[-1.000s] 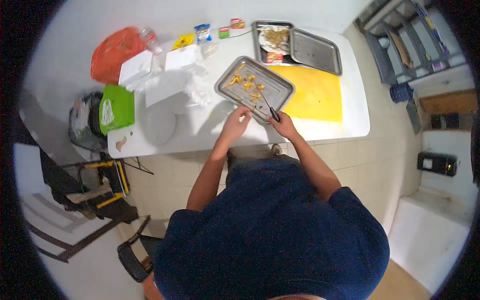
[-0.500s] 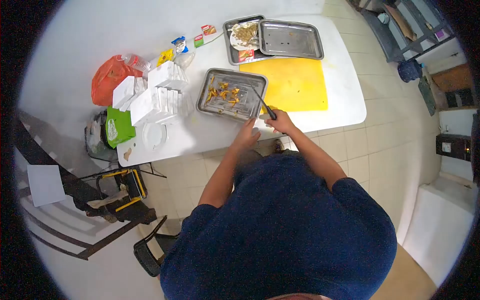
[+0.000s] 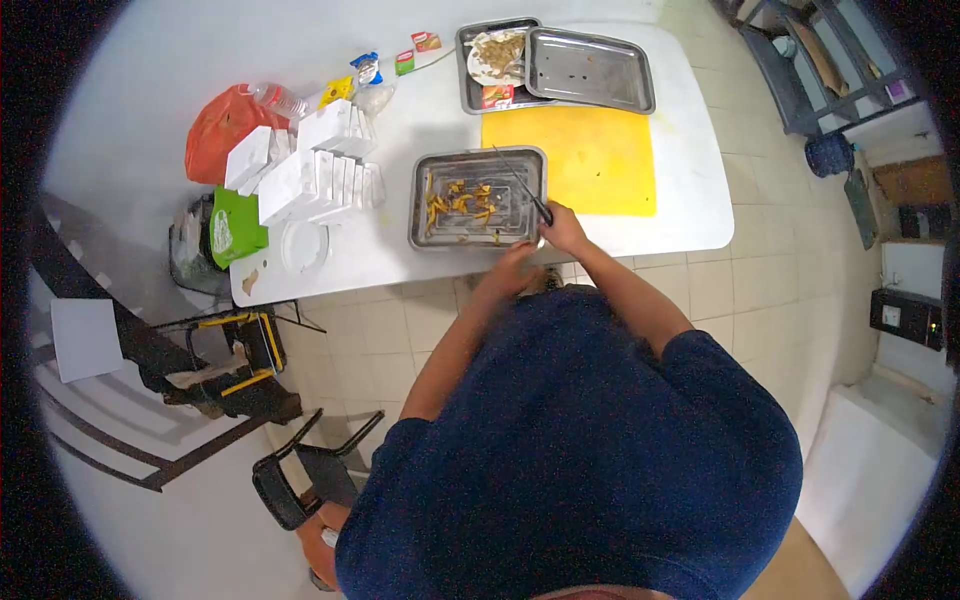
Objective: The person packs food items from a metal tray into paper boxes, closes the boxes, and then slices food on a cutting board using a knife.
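Observation:
My right hand [image 3: 563, 230] is closed around the black handle of a knife [image 3: 526, 188], at the right front corner of a metal tray [image 3: 415, 215]. The knife's blade slants up and left over the tray. My left hand [image 3: 514, 268] is at the tray's near rim, its fingers closed at the edge and partly blurred. Yellow-brown strips of food [image 3: 460, 200] lie inside the tray, mostly left and middle. A yellow cutting board [image 3: 605, 165] lies flat to the right of the tray.
At the back, a plate of food [image 3: 497, 57] sits in one metal tray [image 3: 470, 98], overlapped by another tray [image 3: 590, 70]. White boxes [image 3: 290, 195], an orange bag [image 3: 215, 130] and a plastic bottle [image 3: 278, 98] stand left. A chair [image 3: 325, 470] and part of another person [image 3: 318, 545] are lower left.
The metal tray has come nearer my body and turned straighter along the table edge. Both hands have moved with it, the knife still in my right hand. The view has shifted slightly.

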Demonstrator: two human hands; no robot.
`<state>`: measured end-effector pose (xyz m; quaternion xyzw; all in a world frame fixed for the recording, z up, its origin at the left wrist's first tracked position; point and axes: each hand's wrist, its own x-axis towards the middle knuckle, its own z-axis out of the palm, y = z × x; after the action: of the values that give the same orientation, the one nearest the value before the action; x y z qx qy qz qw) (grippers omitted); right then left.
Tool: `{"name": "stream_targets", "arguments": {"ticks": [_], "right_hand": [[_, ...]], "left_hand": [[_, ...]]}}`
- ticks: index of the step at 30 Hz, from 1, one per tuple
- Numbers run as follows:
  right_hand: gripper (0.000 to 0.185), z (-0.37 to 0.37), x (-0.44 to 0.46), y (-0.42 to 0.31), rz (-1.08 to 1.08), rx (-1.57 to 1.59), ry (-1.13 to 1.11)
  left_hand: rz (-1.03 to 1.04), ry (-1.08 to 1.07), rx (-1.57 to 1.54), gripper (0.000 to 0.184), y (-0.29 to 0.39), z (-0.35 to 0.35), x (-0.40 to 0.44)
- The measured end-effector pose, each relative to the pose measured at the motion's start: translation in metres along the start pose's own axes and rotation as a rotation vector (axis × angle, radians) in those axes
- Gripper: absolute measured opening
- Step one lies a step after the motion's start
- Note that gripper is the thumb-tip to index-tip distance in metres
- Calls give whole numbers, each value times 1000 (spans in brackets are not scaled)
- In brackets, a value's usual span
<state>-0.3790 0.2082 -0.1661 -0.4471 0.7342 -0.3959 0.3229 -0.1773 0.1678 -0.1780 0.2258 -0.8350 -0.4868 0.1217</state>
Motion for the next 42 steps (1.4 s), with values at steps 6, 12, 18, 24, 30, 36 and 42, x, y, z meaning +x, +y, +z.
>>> {"name": "stream_targets", "arguments": {"ticks": [6, 12, 18, 24, 30, 36, 42], "right_hand": [[19, 16, 21, -6, 0, 33, -90], [20, 27, 38, -16, -15, -63, -140], [16, 54, 58, -14, -55, -143, -46], [17, 57, 63, -26, 18, -233, -64], [17, 65, 48, -31, 124, -235, 27], [18, 79, 27, 0, 280, -130, 160], [15, 96, 4, -52, 468, -30, 239]], "left_hand": [[-129, 396, 164, 23, 2, -33, -22], [-365, 587, 97, 23, 11, -80, -45], [-439, 710, 55, 22, -25, -121, -69], [-413, 780, 139, 18, -60, -176, -72], [-331, 662, 334, 12, -99, -221, -48], [-312, 532, 335, 15, -132, -230, -24], [-305, 475, 326, 27, -101, -245, -21]]}}
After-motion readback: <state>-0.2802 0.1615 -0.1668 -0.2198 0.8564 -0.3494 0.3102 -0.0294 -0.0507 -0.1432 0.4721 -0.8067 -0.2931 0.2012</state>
